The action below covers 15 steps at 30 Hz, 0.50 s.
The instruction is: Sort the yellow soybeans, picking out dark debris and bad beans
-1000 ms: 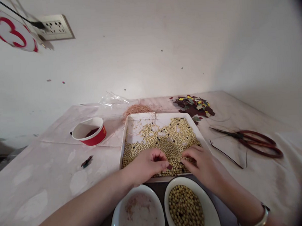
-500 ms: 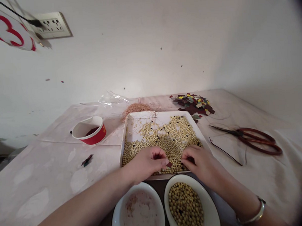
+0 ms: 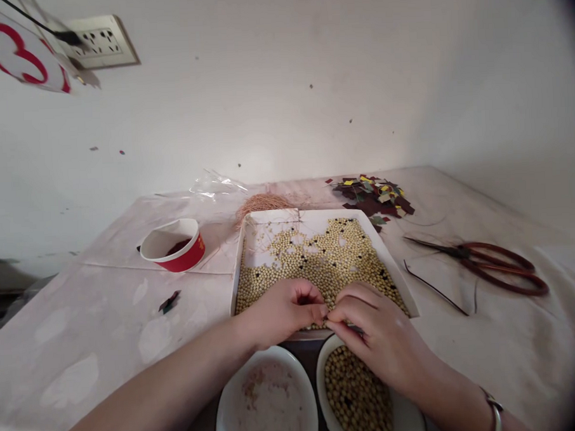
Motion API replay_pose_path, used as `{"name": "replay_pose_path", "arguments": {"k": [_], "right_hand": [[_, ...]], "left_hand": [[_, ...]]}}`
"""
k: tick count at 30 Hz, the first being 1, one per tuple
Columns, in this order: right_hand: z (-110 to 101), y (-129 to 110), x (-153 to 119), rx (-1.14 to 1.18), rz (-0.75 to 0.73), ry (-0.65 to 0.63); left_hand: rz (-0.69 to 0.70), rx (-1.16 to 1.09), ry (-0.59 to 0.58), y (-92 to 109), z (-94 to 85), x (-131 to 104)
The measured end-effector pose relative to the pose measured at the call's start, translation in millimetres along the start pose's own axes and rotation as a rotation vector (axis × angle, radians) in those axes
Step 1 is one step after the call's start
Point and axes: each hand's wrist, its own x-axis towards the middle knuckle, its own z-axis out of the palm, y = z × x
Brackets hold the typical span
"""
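My left hand [image 3: 283, 312] is closed in a pinch over the near side of a white tray [image 3: 405, 293]; the small dark red scrap it holds is now almost hidden. Fingertips to fingertips with it, my right hand [image 3: 376, 329] is also pinched, and whatever lies between its fingers is too small to make out. Small pale yellow beads [image 3: 280, 266] with a few black ones cover much of the tray floor. Below my right hand stands a white bowl [image 3: 321, 366] of larger yellowish beads [image 3: 355, 397]. Beside it is another white bowl [image 3: 272, 413] with reddish residue inside.
A red and white paper cup [image 3: 188, 255] with dark red contents stands at left, near a dark scrap [image 3: 170, 302]. Behind the tray lie copper-coloured strands [image 3: 263, 204] and clear plastic [image 3: 214, 182]. Coloured scraps [image 3: 372, 199], scissors [image 3: 490, 264] and a dark thin strip [image 3: 436, 290] lie right.
My right hand has moved left and its fingertips now meet those of my left hand. The dark red scrap showed at my left fingertips before and is now mostly covered.
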Motion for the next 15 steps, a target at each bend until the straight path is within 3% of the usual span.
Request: {"name": "replay_pose_path", "arguments": {"k": [10,15], "right_hand": [[-4,2,2,-0.08,0.024,0.026],[-16,-2,2,0.037,0.011,-0.007]], "left_hand": [[-0.009,0.004,0.004,1,-0.3,0],[-0.015,0.036,0.025,-1,-0.8,0]]}}
